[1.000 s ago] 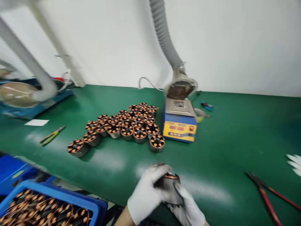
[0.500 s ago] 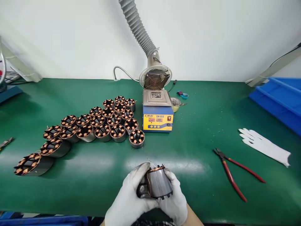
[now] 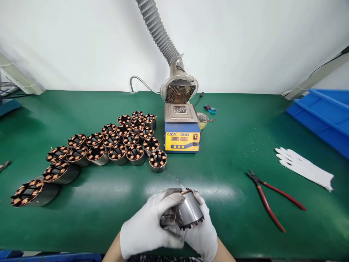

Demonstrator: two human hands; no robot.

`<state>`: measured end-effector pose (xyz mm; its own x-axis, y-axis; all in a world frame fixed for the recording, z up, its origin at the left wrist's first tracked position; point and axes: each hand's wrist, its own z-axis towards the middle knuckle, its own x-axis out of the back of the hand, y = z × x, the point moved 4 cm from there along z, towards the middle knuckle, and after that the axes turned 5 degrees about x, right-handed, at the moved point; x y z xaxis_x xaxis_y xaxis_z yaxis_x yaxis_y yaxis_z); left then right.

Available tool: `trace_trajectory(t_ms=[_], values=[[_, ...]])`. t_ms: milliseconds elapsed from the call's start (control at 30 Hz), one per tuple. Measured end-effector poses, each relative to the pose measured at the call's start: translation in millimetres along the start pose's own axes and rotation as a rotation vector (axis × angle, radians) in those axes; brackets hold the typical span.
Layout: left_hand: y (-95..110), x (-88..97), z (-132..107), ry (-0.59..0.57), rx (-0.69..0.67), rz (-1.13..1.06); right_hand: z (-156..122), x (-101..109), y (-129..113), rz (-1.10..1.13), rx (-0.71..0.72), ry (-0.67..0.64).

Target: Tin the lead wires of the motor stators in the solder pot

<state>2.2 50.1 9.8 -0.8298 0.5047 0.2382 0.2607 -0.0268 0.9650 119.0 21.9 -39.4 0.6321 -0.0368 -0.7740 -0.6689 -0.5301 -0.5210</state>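
Note:
Both my hands wear white gloves and hold one motor stator (image 3: 189, 210), a metal cylinder with copper windings, low in the middle of the view. My left hand (image 3: 151, 225) wraps round its left side with dirty fingertips over the top. My right hand (image 3: 202, 233) cups it from below and the right. A thin wire end sticks up from the stator. Several more stators (image 3: 117, 140) stand in rows on the green mat (image 3: 231, 163) to the upper left.
A blue and yellow solder pot (image 3: 182, 131) sits behind, under a fume fan on a grey hose (image 3: 160, 32). Red-handled pliers (image 3: 268, 200) and a spare white glove (image 3: 304, 167) lie at right. Blue bins (image 3: 324, 114) stand at far right.
The view swung right and then settled. My hands have turned the stator a little, tilting its lower toothed edge toward me.

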Motion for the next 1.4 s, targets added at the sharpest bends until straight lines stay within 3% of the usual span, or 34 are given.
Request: trace_trajectory(t_ms=[100,233,333,400,433,500,533,600,667,733,800,867,933,1000,1100,1200,1267,1333,1400], values=[[-5.1,-3.7,4.2,0.262,0.129,-0.096,-0.7,-2.3,4.6,0.142,-0.064,-0.036],[-22.4,2.1,12.4,0.635,0.265,-0.543,-0.1,-6.8,8.7,0.156,-0.061,-0.111],[-29.9,19.1,13.2,0.764,0.193,-0.753,-1.6,-8.2,9.6,0.133,-0.037,-0.16],[-27.7,24.4,9.9,0.693,0.119,-0.849,-2.9,-8.6,11.0,0.11,-0.039,-0.194],[-25.6,20.8,8.2,0.586,0.138,-0.882,-2.9,-8.4,11.7,0.094,-0.038,-0.192],[-21.6,3.6,3.6,0.34,0.282,-0.878,-1.6,-8.1,12.6,0.07,-0.036,-0.156],[-21.1,-4.9,0.8,0.289,0.367,-0.845,-0.5,-8.1,12.3,0.058,-0.03,-0.127],[-22.7,-10.8,-3.0,0.399,0.441,-0.756,1.2,-9.0,9.3,-0.002,0.007,-0.078],[-25.6,-2.7,-4.4,0.616,0.366,-0.695,0.4,-10.4,4.1,-0.164,0.095,-0.06],[-31.2,9.4,-6.1,0.742,0.27,-0.721,-3.4,-8.3,1.0,-0.404,0.211,0.0],[-36.2,15.2,-6.1,0.666,0.197,-0.827,-9.0,-1.2,2.7,-0.616,0.332,0.143],[-35.2,8.5,-4.0,0.421,0.184,-0.877,-13.4,6.4,9.3,-0.767,0.454,0.284],[-30.8,-6.0,-1.4,0.231,0.263,-0.768,-13.4,10.2,19.2,-0.858,0.551,0.322],[-26.6,-14.9,2.1,0.288,0.344,-0.65,-10.2,12.2,28.8,-0.913,0.587,0.308],[-23.6,-14.9,4.4,0.516,0.397,-0.703,-7.7,14.9,35.8,-0.973,0.598,0.31],[-28.0,0.4,-6.5,0.742,0.335,-0.923,-10.4,20.1,36.2,-1.093,0.636,0.36],[-30.4,13.8,-17.7,0.847,0.267,-0.929,-11.5,25.3,36.6,-1.132,0.68,0.361],[-29.5,18.0,-20.8,0.73,0.334,-0.773,-9.7,30.6,38.3,-1.101,0.715,0.303],[-25.1,13.3,-15.2,0.498,0.451,-0.579,-6.3,35.2,39.3,-1.075,0.706,0.253]])
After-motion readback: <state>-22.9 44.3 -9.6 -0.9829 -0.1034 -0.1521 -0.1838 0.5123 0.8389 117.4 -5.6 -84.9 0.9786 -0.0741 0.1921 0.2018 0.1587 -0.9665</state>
